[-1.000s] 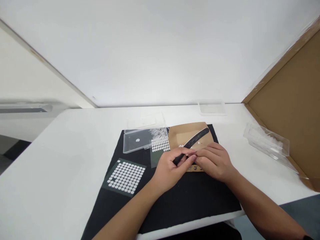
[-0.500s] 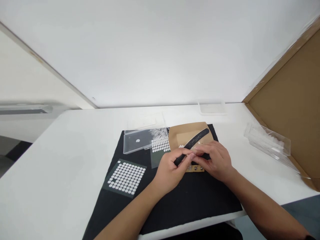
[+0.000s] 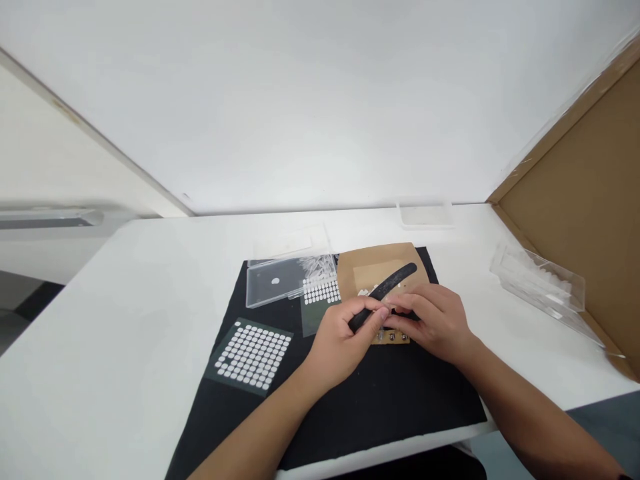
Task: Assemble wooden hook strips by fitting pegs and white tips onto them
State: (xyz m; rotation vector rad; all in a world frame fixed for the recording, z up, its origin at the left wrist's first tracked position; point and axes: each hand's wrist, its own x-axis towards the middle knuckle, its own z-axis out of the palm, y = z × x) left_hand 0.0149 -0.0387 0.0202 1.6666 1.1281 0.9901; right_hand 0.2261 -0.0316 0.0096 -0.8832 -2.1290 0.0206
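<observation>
A curved black nail file (image 3: 396,280) slants up to the right from the grip of my left hand (image 3: 337,343), its lower end between thumb and fingers. My right hand (image 3: 435,323) is closed in a pinch, its fingertips meeting those of my left beside the file. Whatever sits between these fingertips is too small and covered to name. Just below the hands, a tan strip (image 3: 399,339) with small shiny metal pieces shows in part. Behind them lies a brown paper piece (image 3: 377,260) with small white bits on it.
A black mat (image 3: 400,413) covers the table's front middle. On it lie a sheet of white oval stickers (image 3: 255,353), a second sticker sheet (image 3: 320,293) and a clear case (image 3: 267,287) with clear slivers. Clear boxes (image 3: 543,283) stand right, by a cardboard panel (image 3: 580,180).
The file's upper end has dipped slightly and its face has turned a little. Both hands keep nearly the same place and grip.
</observation>
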